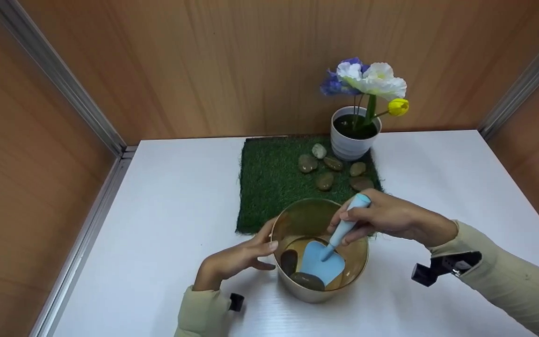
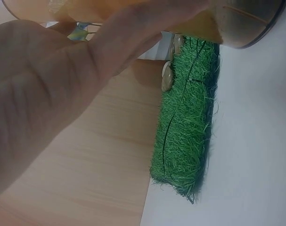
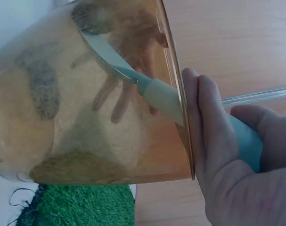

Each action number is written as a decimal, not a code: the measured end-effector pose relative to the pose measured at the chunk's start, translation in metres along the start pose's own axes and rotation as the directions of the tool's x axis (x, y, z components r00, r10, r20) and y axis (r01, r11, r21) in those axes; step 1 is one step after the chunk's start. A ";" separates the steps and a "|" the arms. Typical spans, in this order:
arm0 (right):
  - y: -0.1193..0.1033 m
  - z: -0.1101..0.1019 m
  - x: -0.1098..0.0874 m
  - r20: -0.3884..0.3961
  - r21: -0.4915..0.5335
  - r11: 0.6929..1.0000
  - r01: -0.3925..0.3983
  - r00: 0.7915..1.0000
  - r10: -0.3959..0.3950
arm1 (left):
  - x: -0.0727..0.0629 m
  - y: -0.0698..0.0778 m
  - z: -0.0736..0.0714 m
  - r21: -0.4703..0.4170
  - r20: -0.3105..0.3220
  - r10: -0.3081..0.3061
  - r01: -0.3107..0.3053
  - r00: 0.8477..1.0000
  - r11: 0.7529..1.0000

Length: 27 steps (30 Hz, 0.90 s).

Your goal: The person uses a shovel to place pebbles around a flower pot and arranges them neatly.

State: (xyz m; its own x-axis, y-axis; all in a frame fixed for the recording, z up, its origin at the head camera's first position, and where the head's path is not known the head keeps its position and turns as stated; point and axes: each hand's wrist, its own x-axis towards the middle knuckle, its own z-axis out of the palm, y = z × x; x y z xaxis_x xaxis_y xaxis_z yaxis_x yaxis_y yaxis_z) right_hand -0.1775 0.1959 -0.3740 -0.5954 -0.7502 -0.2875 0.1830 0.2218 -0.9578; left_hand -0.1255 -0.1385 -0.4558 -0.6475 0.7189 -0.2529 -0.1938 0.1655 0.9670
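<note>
My right hand [image 1: 384, 217] grips the handle of a light blue hand trowel [image 1: 322, 263]. Its heart-shaped blade slants down inside a clear amber bowl [image 1: 308, 217], beside two dark stones [image 1: 308, 281] near the bottom. In the right wrist view, the blade tip meets one dark stone [image 3: 92, 18], seen through the bowl wall. Against the bowl's left side rests my left hand [image 1: 239, 258], thumb near the rim. Through the amber wall its fingers [image 3: 120, 106] look spread and fairly straight. The left wrist view shows that hand beside the bowl only in part.
Behind the bowl lies a green artificial grass mat [image 1: 269, 178] with several loose stones [image 1: 324, 181]. A white flowerpot [image 1: 351, 146] with white, purple and yellow flowers stands at its back right. Wooden panels [image 1: 260, 70] enclose the white table [image 1: 157, 224].
</note>
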 end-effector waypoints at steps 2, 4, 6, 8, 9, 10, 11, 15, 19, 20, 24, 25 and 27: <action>0.001 -0.001 -0.002 -0.006 0.028 1.000 -0.004 1.000 0.004 | 0.000 0.000 0.000 0.001 -0.003 0.000 0.000 1.000 1.000; 0.001 -0.001 -0.003 -0.019 0.057 0.998 -0.020 1.000 0.022 | 0.000 0.000 0.000 0.000 -0.004 0.001 -0.001 1.000 1.000; 0.002 -0.002 -0.004 -0.034 0.077 0.996 -0.037 0.999 0.039 | -0.001 0.000 0.000 -0.003 -0.005 0.001 -0.001 1.000 1.000; 0.003 -0.002 -0.005 -0.052 0.103 0.993 -0.050 0.997 0.056 | -0.001 0.000 0.000 -0.005 -0.004 0.000 0.000 1.000 1.000; 0.003 -0.002 -0.006 -0.060 0.115 0.992 -0.055 0.996 0.062 | -0.001 0.000 0.000 -0.006 -0.002 0.000 0.000 1.000 1.000; 0.004 -0.002 -0.007 -0.067 0.130 0.990 -0.057 0.996 0.067 | -0.001 0.000 -0.001 -0.005 -0.003 0.000 0.000 1.000 1.000; 0.004 -0.002 -0.007 -0.070 0.144 0.988 -0.058 0.995 0.069 | -0.001 0.000 -0.001 -0.004 -0.002 -0.001 0.001 1.000 1.000; 0.005 -0.003 -0.009 -0.062 0.205 0.978 -0.041 0.997 0.055 | -0.001 0.000 -0.001 0.000 -0.003 -0.004 0.004 1.000 1.000; 0.006 -0.003 -0.010 -0.059 0.248 0.968 -0.027 0.997 0.043 | 0.000 0.000 -0.001 -0.003 -0.004 -0.004 0.004 1.000 1.000; 0.006 -0.003 -0.011 -0.063 0.255 0.967 -0.027 0.997 0.044 | 0.001 -0.001 -0.001 -0.003 -0.004 -0.003 0.003 1.000 1.000; 0.006 -0.002 -0.011 -0.088 0.278 0.960 -0.041 0.994 0.068 | 0.000 -0.001 -0.001 0.002 -0.006 -0.002 0.002 1.000 1.000; 0.006 -0.001 -0.011 -0.093 0.283 0.958 -0.043 0.993 0.072 | 0.000 -0.001 -0.001 0.002 -0.007 -0.004 0.004 1.000 1.000; 0.007 -0.001 -0.012 -0.098 0.296 0.954 -0.047 0.992 0.079 | 0.000 -0.001 0.000 0.000 -0.009 -0.008 0.008 1.000 1.000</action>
State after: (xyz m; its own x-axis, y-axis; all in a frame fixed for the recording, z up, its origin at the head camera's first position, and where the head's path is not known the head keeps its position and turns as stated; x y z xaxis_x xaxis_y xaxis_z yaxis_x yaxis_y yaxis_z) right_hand -0.1701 0.2067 -0.3769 -0.6531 -0.6655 -0.3614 0.4341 0.0620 -0.8987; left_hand -0.1254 -0.1394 -0.4565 -0.6526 0.7114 -0.2607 -0.1989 0.1711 0.9650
